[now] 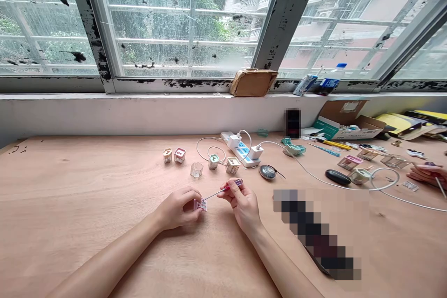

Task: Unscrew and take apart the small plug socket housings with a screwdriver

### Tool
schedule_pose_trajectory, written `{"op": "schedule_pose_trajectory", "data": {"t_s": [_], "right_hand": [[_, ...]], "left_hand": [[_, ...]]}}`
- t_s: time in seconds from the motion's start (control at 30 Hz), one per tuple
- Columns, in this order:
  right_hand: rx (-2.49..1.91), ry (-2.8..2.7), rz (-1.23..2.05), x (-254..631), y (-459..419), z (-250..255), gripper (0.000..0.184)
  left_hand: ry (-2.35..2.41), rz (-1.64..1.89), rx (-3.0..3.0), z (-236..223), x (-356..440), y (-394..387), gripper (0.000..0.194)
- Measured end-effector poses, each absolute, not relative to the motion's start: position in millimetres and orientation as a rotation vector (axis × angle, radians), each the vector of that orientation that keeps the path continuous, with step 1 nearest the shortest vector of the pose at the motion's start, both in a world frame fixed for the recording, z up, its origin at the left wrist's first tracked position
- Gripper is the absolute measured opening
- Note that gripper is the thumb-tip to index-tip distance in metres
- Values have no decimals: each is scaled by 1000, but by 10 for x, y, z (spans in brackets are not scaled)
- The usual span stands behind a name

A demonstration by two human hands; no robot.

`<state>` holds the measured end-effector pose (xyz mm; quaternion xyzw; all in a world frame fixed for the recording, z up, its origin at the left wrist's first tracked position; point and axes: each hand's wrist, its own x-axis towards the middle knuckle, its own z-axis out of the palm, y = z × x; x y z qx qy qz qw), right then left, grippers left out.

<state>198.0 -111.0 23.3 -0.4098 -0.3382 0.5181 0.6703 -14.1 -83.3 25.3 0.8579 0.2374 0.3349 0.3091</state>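
My left hand (181, 208) grips a small pinkish part (200, 205) low over the wooden table (87, 205); fingers cover much of it. A screwdriver (233, 185) with a dark red handle is held in my right hand (243, 205), and its thin metal shaft slants down left to the part. Beyond my hands stand several small boxes, among them a yellow-topped box (167, 155), a pink-topped box (179, 155), a green-topped box (213, 161) and a cream-topped box (232, 165). Near them sits a clear hexagonal shell (196, 170).
A power strip (244, 152) with white chargers and a looping cable (314, 181) lies behind. A round dark tin-like object (267, 172) and a black oval case (337, 177) are to the right. Another person's hand (426, 174) holds a tool at far right. An open carton (349, 123) stands behind.
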Motion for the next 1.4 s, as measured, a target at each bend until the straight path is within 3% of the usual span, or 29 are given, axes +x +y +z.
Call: {"op": "schedule_pose_trajectory", "data": {"t_s": [1.4], "right_hand": [[-934,-780,1157,1971,-1121,238,43]], "left_hand": [[643,875,2277,225,-147,-828,13]]}}
